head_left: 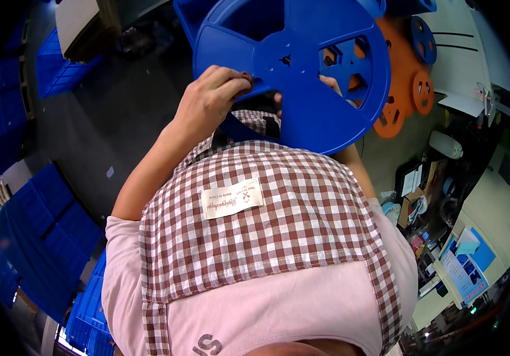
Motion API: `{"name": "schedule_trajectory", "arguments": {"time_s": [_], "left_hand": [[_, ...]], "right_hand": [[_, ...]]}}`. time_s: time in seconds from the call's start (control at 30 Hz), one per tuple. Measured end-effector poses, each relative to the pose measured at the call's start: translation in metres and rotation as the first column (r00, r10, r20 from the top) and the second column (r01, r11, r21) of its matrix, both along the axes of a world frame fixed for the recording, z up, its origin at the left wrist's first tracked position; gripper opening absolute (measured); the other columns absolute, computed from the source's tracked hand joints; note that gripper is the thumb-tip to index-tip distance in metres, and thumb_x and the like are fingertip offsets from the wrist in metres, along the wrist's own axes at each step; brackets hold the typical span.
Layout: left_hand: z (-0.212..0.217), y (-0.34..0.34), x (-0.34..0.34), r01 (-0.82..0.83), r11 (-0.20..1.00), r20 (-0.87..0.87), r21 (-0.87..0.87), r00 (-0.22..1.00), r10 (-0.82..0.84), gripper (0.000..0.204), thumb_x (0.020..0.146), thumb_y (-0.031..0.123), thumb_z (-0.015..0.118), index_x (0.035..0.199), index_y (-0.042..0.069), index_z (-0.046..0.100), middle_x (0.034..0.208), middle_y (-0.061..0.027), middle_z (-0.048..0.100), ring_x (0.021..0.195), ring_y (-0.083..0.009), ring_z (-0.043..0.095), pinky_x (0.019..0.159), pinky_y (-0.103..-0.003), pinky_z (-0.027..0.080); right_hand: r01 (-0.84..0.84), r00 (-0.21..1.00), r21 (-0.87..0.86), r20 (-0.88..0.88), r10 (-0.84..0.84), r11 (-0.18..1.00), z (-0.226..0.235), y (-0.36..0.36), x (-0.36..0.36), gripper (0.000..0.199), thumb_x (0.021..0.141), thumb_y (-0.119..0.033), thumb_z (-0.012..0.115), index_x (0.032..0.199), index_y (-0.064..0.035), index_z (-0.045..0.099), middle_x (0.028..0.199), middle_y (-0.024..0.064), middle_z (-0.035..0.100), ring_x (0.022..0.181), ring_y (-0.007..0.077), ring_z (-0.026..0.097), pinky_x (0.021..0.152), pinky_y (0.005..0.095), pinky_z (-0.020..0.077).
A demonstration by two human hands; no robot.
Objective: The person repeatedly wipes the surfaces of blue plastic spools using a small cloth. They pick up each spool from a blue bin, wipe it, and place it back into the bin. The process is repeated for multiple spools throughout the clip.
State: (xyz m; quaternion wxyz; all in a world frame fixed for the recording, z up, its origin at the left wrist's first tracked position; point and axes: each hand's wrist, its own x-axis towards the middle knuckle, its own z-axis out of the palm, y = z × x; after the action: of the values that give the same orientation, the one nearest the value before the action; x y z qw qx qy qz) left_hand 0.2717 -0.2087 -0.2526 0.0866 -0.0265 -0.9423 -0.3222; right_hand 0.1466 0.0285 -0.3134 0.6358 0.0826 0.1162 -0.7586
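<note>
Reel (pixel 299 56) is in hand; work appears unfinished. Left hand (pixel 210 98), at reel's left, is pinched closed, hold unclear; right hand (pixel 331 84), behind reel: grip indeterminable.

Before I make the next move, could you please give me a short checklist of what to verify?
1. Blue reel backed by the right hand: ok, it reaches behind, fingers showing through the openings.
2. Left hand at the reel: ok, at the left part of its face.
3. Left fingertips free of small items: cannot tell, too small and dark there.
4. Reel clear of the checked apron: cannot tell, they overlap in this view.
5. Right grip firm: cannot tell, mostly hidden.
</note>
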Motion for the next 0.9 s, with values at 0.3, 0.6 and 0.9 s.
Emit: {"name": "schedule_trajectory", "arguments": {"time_s": [0.3, 0.6, 0.9], "left_hand": [[0.007, 0.036, -0.036, 0.132, 0.977, -0.186, 0.168, 0.978, -0.1, 0.022, 0.073, 0.001, 0.068, 0.095, 0.005, 0.069, 0.098, -0.0066, 0.066, 0.092, -0.0221, 0.063, 0.077, -0.032, 0.056], [-0.001, 0.05, -0.087, 0.19, 0.982, -0.373, 0.025, 0.912, -0.167, 0.019, 0.08, 0.009, 0.069, 0.099, 0.005, 0.07, 0.099, -0.0082, 0.065, 0.095, -0.0211, 0.064, 0.077, -0.03, 0.056], [0.001, -0.055, 0.006, -0.506, 0.856, -0.06, 0.104, 0.856, 0.513, 0.021, 0.082, -0.008, 0.066, 0.101, 0.002, 0.07, 0.104, -0.0097, 0.067, 0.098, -0.0194, 0.066, 0.084, -0.03, 0.054]], "right_hand": [[0.292, 0.62, 0.2, -0.784, -0.026, 0.935, 0.002, 0.002, 0.013, 0.043, 0.1, -0.026, 0.046, 0.133, 0.0008, 0.047, 0.121, 0.0238, 0.06, 0.108, 0.0317, 0.064, 0.089, 0.0365, 0.0566], [0.254, 0.903, 0.195, -0.398, -0.161, 0.947, -0.023, 0.008, 0.006, 0.041, 0.099, -0.023, 0.046, 0.132, 0.0004, 0.046, 0.121, 0.0231, 0.058, 0.11, 0.0315, 0.062, 0.089, 0.0366, 0.0553], [-0.036, 0.999, -0.037, -0.031, 0.035, 0.999, -0.009, -0.018, 0.0, 0.065, 0.096, -0.045, 0.039, 0.138, 0.0046, 0.043, 0.123, 0.0333, 0.054, 0.105, 0.0413, 0.064, 0.077, 0.0453, 0.0599]]}}
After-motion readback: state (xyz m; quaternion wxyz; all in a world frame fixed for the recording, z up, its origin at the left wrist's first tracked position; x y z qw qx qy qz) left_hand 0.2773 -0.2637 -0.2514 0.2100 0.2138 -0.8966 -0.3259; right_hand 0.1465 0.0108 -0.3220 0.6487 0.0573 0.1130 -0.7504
